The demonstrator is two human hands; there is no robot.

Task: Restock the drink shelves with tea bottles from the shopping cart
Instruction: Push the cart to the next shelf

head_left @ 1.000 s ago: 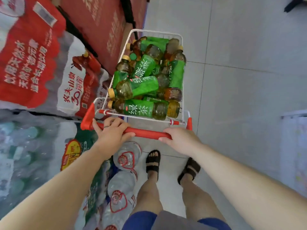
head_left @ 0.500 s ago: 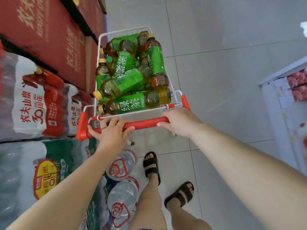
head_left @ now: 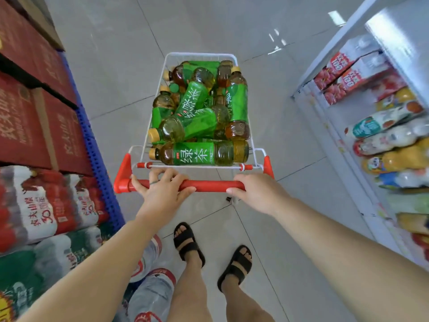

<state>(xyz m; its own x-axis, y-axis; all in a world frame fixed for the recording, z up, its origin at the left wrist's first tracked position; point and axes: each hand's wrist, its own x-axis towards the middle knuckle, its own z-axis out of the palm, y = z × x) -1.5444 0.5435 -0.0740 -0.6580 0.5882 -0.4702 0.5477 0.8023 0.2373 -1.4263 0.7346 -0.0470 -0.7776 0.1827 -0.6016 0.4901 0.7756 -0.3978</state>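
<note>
Both hands — left hand (head_left: 162,192), right hand (head_left: 257,194) — clench the red cart handle (head_left: 209,185); tea bottles (head_left: 197,122) fill the cart (head_left: 200,54).

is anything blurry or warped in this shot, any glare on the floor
Head view: the edges smear with blur, worst on the drink shelves at right and the water packs at left; the tea bottles in the shopping cart stay sharp enough to read. Wide-angle distortion bends the shelf edges and stretches the forearms. Bright glare streaks the floor tiles beyond the cart.
</note>
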